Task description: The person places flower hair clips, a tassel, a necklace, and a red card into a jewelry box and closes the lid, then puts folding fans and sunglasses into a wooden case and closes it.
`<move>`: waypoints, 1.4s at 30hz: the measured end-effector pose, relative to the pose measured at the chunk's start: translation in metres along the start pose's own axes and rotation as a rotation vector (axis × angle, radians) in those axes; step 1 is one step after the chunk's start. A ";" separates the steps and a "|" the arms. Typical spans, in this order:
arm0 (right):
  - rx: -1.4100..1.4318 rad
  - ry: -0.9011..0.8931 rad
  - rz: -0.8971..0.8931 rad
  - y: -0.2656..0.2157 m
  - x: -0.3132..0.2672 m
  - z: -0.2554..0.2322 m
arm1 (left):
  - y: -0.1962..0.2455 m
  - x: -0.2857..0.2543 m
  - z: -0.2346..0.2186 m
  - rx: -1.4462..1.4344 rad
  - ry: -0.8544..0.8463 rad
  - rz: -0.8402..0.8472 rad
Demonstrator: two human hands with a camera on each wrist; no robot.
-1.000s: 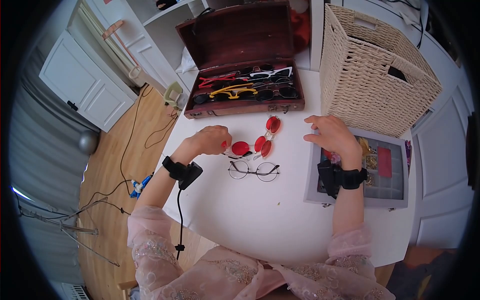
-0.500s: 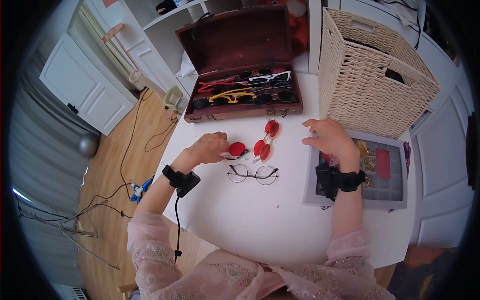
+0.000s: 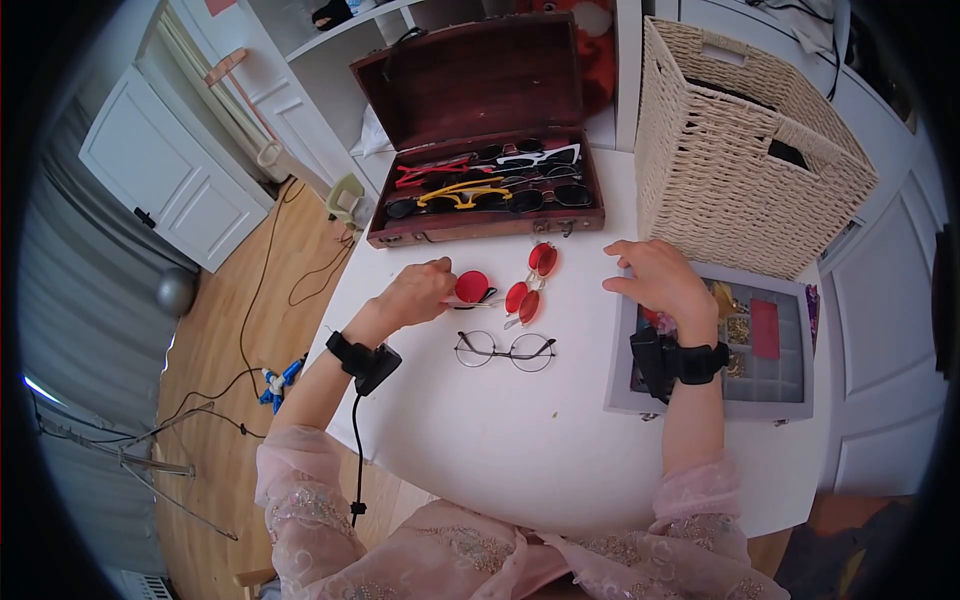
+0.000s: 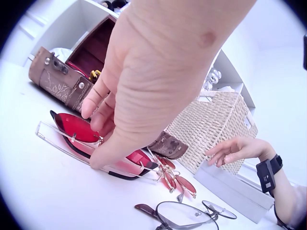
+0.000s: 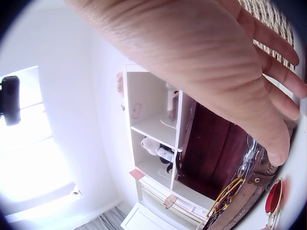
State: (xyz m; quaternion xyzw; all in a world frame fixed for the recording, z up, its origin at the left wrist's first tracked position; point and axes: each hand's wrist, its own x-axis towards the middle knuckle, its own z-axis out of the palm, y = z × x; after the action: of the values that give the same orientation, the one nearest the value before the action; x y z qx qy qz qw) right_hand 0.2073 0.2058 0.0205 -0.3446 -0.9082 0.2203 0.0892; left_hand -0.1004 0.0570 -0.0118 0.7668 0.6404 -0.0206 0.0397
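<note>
The left hand (image 3: 417, 292) pinches a pair of red-lensed glasses (image 3: 472, 287) low over the white table; in the left wrist view the thumb and fingers of this hand (image 4: 144, 81) meet at the bridge. Another red-lensed pair (image 3: 543, 259) lies to its right, its folded parts overlapping. Nearer the person, round clear glasses (image 3: 478, 349) rest with dark temples. The right hand (image 3: 660, 283) holds nothing, fingers apart, over the edge of a grey compartment box (image 3: 790, 408). In the right wrist view the right hand (image 5: 211, 67) has its fingers spread.
An open dark-red case (image 3: 480, 80) with several sunglasses stands at the table's back. To its right is a tall woven basket (image 3: 740, 180), behind the grey box. A black cable hangs from the left wrist camera. White shelves rise behind the case.
The left hand has shifted slightly with the red-lensed glasses, whose visible lens has tilted and moved a little left and up. The right hand has barely moved.
</note>
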 end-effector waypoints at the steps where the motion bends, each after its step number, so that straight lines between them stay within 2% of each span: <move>1: 0.003 -0.001 0.004 0.000 0.000 0.000 | 0.000 0.000 0.000 0.005 0.009 0.003; 5: -0.003 0.004 0.000 0.003 0.001 0.003 | 0.005 0.002 -0.010 0.037 -0.019 0.014; 8: -0.002 0.071 -0.074 0.009 0.002 0.007 | 0.003 0.010 -0.021 -0.085 -0.016 -0.079; 10: -0.009 0.062 -0.065 0.007 0.002 0.006 | -0.009 0.020 -0.023 0.042 0.348 0.024; 11: -0.012 0.062 -0.067 0.007 0.002 0.006 | -0.013 0.026 -0.023 0.041 0.351 0.023; 13: -0.021 0.055 -0.061 0.007 0.002 0.005 | -0.019 0.041 -0.024 0.093 0.517 -0.040; 17: -0.020 0.062 -0.061 0.004 0.001 0.003 | -0.034 0.060 -0.013 0.187 0.412 -0.165; 19: -0.014 0.002 -0.015 0.000 0.000 0.000 | -0.039 0.064 -0.002 0.146 0.414 -0.159; 23: -0.019 0.002 -0.011 0.002 0.001 0.002 | -0.040 0.061 0.003 0.030 0.362 -0.165; 36: -0.004 0.026 -0.031 0.002 0.001 0.002 | -0.039 0.053 -0.005 -0.035 0.377 -0.159; 39: -0.003 0.032 -0.034 0.004 0.001 0.004 | -0.032 0.045 -0.014 -0.145 0.330 -0.240; 41: -0.008 0.028 -0.038 0.005 0.003 0.004 | -0.029 0.040 -0.016 -0.147 0.426 -0.188; 42: -0.007 0.054 -0.061 0.007 0.003 0.005 | -0.030 0.038 -0.018 -0.149 0.422 -0.191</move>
State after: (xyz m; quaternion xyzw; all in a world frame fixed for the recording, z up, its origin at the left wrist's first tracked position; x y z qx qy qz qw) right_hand 0.2076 0.2104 0.0129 -0.3231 -0.9162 0.2050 0.1193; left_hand -0.1239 0.1007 0.0021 0.6850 0.7039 0.1834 -0.0406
